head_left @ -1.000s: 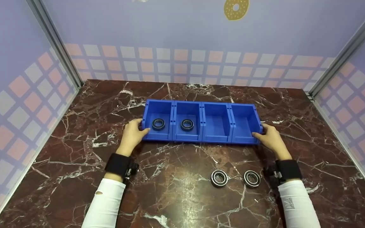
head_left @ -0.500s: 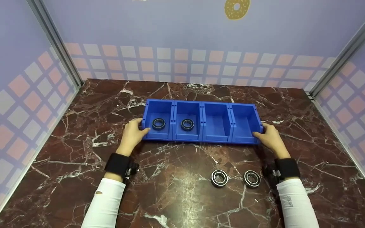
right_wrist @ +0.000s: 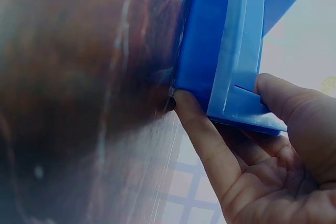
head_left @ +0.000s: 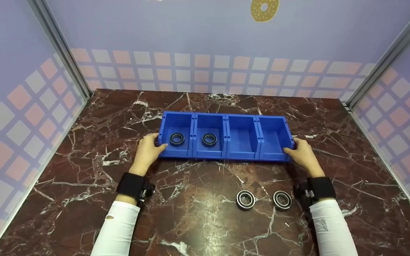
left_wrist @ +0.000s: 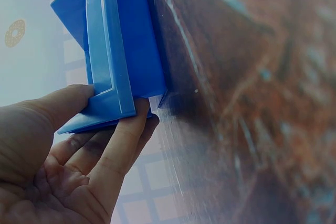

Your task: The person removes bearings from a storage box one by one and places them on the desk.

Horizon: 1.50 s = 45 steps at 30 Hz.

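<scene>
A row of joined blue plastic bins (head_left: 243,155) stands on the dark marble-patterned table. My left hand (head_left: 147,151) grips its left end, thumb over the side wall and fingers behind it. At the opposite end my right hand (head_left: 303,155) holds the outer wall the same way. The left wrist view shows the thumb on the blue bin edge (left_wrist: 100,40) with fingers along its outside. In the leftmost bin lies a bearing (head_left: 177,139), and the bin beside it holds another bearing (head_left: 209,139). The two bins on the right contain nothing.
Nearer to me, two more ball bearings lie flat on the table: one bearing (head_left: 245,200) and, to its right, a second bearing (head_left: 282,200). Patterned panels (head_left: 205,71) enclose the table at the back and both sides.
Both hands keep their hold on the bin row, and the bins and bearings stay in place. The head view has shifted only slightly.
</scene>
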Available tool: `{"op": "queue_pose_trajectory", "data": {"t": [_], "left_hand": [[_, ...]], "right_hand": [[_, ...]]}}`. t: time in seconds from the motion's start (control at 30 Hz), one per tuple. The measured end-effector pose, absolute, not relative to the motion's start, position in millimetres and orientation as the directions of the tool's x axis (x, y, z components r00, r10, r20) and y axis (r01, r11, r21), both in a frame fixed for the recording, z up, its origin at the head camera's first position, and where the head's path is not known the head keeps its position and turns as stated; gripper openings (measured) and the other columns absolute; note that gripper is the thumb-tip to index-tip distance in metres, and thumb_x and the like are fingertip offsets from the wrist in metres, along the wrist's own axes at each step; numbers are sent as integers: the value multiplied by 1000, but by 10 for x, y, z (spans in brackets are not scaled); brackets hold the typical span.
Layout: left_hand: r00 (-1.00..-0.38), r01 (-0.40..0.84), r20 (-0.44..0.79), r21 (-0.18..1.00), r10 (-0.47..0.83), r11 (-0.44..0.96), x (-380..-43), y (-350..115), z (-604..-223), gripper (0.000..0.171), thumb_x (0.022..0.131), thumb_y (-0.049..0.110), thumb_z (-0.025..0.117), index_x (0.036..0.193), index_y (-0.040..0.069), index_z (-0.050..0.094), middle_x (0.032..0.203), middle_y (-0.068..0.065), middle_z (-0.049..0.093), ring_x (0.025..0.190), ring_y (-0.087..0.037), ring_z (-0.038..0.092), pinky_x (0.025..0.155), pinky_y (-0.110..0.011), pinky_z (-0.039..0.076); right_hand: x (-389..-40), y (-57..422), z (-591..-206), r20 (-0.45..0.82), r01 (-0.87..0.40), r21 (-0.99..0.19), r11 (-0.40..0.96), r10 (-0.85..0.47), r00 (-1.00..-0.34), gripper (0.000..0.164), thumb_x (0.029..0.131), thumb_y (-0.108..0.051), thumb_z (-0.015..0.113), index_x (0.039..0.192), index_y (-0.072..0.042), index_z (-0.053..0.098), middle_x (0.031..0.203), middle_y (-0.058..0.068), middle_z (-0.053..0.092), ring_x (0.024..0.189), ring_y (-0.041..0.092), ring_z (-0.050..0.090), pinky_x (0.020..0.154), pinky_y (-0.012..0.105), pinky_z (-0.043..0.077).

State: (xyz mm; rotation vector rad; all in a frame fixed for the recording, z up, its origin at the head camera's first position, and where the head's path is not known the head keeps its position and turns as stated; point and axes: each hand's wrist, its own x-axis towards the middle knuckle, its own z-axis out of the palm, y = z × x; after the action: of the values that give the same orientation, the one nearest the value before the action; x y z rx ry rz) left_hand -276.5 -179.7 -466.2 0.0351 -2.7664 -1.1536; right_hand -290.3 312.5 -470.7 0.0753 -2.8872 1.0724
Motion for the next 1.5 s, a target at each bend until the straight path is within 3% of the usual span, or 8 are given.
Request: {"op": "queue_pose_trajectory", "data": {"t": [0.17,0.6,1.03,1.23,1.5], "left_hand": [[-989,38,129,702,-74,711,-2754,-1801,-4658,51,94,10,71,138,-12,57,138,-33,61,127,-46,62,109,-54,50],[-987,64,150,691,-56,720,-2765,-1785,-4660,51,94,10,72,137,-13,57,138,-34,60,128,-47,61,110,-55,49],[-989,60,140,668,-46,742,-2739,-1787,-4651,52,96,13,70,139,-12,55,139,-34,59,130,-47,59,110,-56,48],[-993,55,118,647,-29,760,-2720,-1786,-4621,60,96,22,70,143,-10,52,141,-34,58,133,-49,54,113,-58,44],[-994,46,106,644,-30,763,-2701,-1787,-4581,73,95,27,72,152,-6,41,147,-33,53,137,-50,52,116,-58,43]], "right_hand": [[-2914,3126,-4714,87,-81,-651,754,-33,-996,48,92,-7,64,132,16,57,121,38,67,106,40,68,93,49,55],[-2911,3133,-4731,95,-77,-652,754,-20,-995,43,91,-6,63,127,17,59,118,37,69,103,38,69,89,42,55],[-2909,3128,-4717,77,-62,-654,754,-16,-997,44,91,-7,64,128,17,59,118,37,69,102,38,69,88,44,56],[-2921,3120,-4730,83,-70,-651,756,-21,-996,43,91,-7,64,126,16,61,116,36,70,97,32,70,82,33,54],[-2912,3125,-4719,80,-59,-658,751,-9,-997,43,91,-7,64,128,16,60,118,36,69,101,35,69,84,35,54]]}}
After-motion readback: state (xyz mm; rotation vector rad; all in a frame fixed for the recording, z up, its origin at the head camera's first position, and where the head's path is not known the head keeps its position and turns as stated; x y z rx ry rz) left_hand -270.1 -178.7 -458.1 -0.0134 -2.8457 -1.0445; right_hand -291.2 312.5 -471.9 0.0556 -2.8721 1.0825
